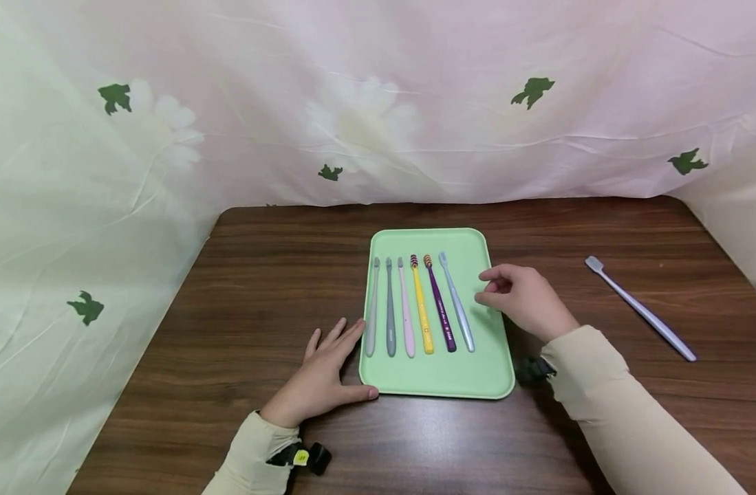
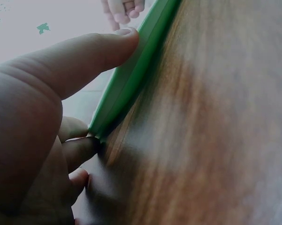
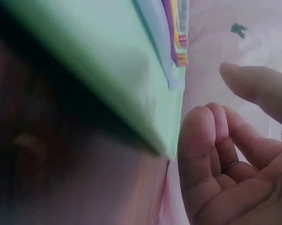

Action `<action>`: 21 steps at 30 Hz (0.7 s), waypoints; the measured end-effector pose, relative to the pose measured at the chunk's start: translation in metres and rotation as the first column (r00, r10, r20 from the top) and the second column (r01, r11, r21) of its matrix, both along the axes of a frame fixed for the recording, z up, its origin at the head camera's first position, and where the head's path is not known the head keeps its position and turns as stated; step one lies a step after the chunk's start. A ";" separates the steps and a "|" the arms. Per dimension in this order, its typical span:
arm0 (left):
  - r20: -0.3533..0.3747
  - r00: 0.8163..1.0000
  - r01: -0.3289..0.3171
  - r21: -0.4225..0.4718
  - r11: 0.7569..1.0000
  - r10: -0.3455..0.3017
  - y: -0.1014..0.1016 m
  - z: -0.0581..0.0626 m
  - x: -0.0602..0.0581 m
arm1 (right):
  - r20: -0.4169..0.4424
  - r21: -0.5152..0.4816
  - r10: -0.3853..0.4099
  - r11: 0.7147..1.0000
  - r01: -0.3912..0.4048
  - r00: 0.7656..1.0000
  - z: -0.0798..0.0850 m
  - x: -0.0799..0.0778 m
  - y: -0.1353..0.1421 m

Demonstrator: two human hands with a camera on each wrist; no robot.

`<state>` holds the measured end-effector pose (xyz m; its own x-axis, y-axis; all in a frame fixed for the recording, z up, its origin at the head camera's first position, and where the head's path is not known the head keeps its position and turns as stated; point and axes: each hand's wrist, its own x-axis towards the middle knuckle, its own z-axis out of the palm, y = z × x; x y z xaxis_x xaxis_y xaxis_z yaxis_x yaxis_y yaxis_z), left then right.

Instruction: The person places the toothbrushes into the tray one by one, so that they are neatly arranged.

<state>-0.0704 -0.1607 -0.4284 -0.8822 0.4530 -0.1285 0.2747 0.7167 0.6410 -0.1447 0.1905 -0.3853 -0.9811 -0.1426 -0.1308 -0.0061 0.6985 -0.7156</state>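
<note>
A light green tray (image 1: 439, 377) lies on the table with several toothbrushes side by side on it. From left, a pale grey toothbrush (image 1: 372, 309), a dark grey one and a pink toothbrush (image 1: 406, 313) come before a yellow toothbrush (image 1: 422, 309), a purple toothbrush (image 1: 441, 309) and a light blue toothbrush (image 1: 458, 306). My left hand (image 1: 322, 378) touches the tray's left edge, fingers spread and thumb at the front corner. Over the tray's right edge hovers my right hand (image 1: 523, 299), loosely bent, with no object between thumb and fingers (image 3: 199, 136).
On the brown wooden table (image 1: 260, 275), right of the tray, lies a lavender-blue toothbrush (image 1: 640, 309) set at a slant. A floral cloth (image 1: 260, 103) hangs behind the table and down its left side.
</note>
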 end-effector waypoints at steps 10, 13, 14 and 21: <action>-0.001 1.000 -0.005 -0.008 1.000 0.005 0.001 -0.001 -0.001 | -0.037 0.006 -0.043 0.999 0.043 0.998 0.000 0.016 0.027; -0.004 1.000 -0.004 -0.007 1.000 0.004 0.000 -0.002 -0.001 | -0.056 0.025 -0.039 0.999 0.040 0.998 0.000 0.018 0.032; -0.005 1.000 -0.003 -0.006 1.000 0.003 0.001 -0.002 -0.001 | -0.063 0.031 -0.038 0.999 0.040 0.997 0.000 0.019 0.034; -0.005 1.000 -0.002 -0.005 1.000 0.002 0.000 -0.002 -0.001 | -0.114 0.061 -0.049 0.997 0.056 0.992 0.000 0.025 0.049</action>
